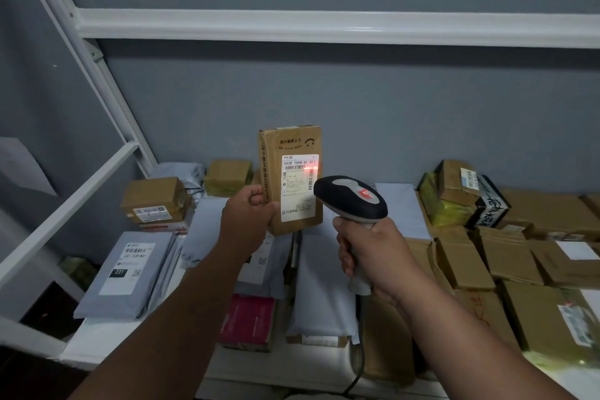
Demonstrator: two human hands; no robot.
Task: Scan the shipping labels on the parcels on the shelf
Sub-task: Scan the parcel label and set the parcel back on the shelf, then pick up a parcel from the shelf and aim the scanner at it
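Parcels cover the shelf (97, 344); one brown cardboard parcel (292, 140) is lifted upright above the pile, left hand (248, 214) pinching its lower left edge, thumb in front near the label, fingers behind. Shipping label (298, 187) faces the camera, a red scan line glowing across the barcode near its top right. Right hand (373, 256) wraps the grip of the handheld scanner (350, 196), head aimed at the label, just beside the parcel's right edge; cable drops off the front of the shelf. Progress, as a judgement: this one is mid-scan, nothing shows which others are done, so most of the job looks left — grey poly mailers (125, 273) at left and centre, small brown box (154, 200) behind them, stacked cardboard boxes (461, 263) at right, many with labels turned away or hidden. Room: open air above the pile up to the white upper rail (324, 26); slanted white frame post (107, 81) bounds the left, grey wall close behind. Shelf surface is packed, parcels touching or overlapping, so setting this one back means laying it on others.
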